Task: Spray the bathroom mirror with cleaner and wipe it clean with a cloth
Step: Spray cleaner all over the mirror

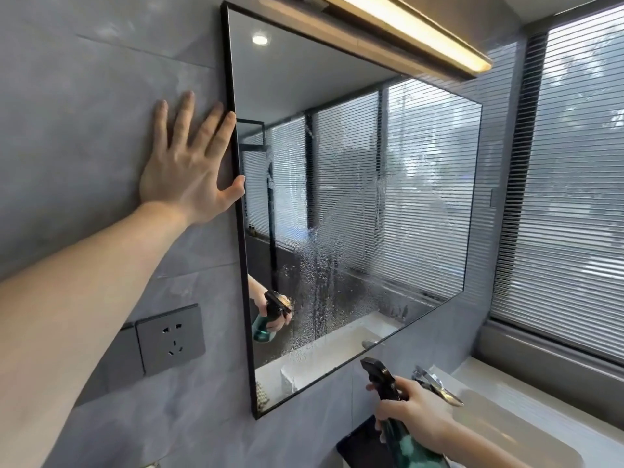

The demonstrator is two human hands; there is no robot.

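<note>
The black-framed mirror (354,184) is hanging on the grey tiled wall (84,62), its glass beaded with spray droplets and runs toward 6 o'clock. Below it, at about 5 o'clock, the right hand (410,415) is gripping a green spray bottle (401,430) — fingers closed round its black trigger head, nozzle pointing up at the glass. At 9 o'clock the left hand (189,163) is pressing flat on the tiles, fingers spread, thumb touching the frame. A wall socket (170,339) is sitting below — a chrome tap (437,386) and white basin (526,407) at lower right.

Droplet-streaked mirror (354,197) (black-framed), wall-mounted
</note>
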